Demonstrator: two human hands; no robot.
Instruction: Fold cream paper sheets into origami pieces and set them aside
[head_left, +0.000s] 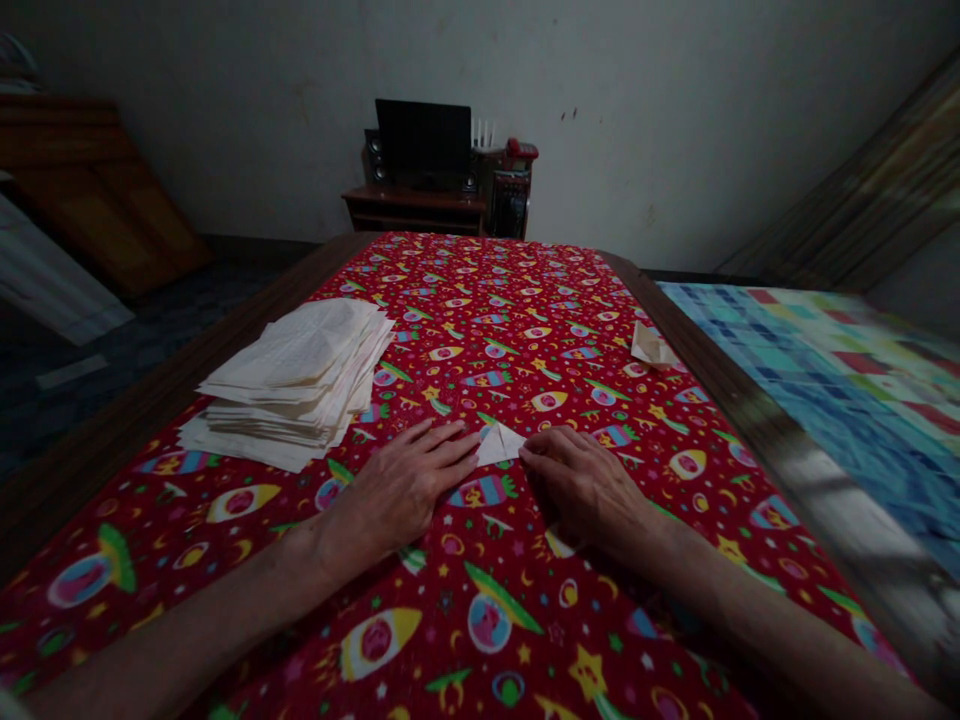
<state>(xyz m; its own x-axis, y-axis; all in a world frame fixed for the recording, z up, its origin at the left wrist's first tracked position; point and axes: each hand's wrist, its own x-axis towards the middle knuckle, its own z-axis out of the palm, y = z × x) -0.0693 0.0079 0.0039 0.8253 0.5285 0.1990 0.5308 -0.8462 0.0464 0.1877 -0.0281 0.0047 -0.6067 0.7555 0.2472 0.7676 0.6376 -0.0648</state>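
A small piece of folded white paper (pixel 501 444) lies on the red patterned cloth between my two hands. My left hand (pixel 420 470) rests flat with its fingers stretched out, the fingertips at the paper's left end. At the right corner, the thumb and fingers of my right hand (pixel 589 478) pinch the paper. Left of my hands stands a thick, uneven stack of paper sheets (pixel 300 370). Over on the right side of the cloth sits a small folded paper piece (pixel 651 346).
The red cloth (pixel 495 280) covers a long wooden table. Beyond its far end are a monitor (pixel 424 140), speakers and a red telephone (pixel 522 149) on a low stand. A bed with a checked cover (pixel 840 370) lies to the right, a wooden cabinet (pixel 97 190) at the left.
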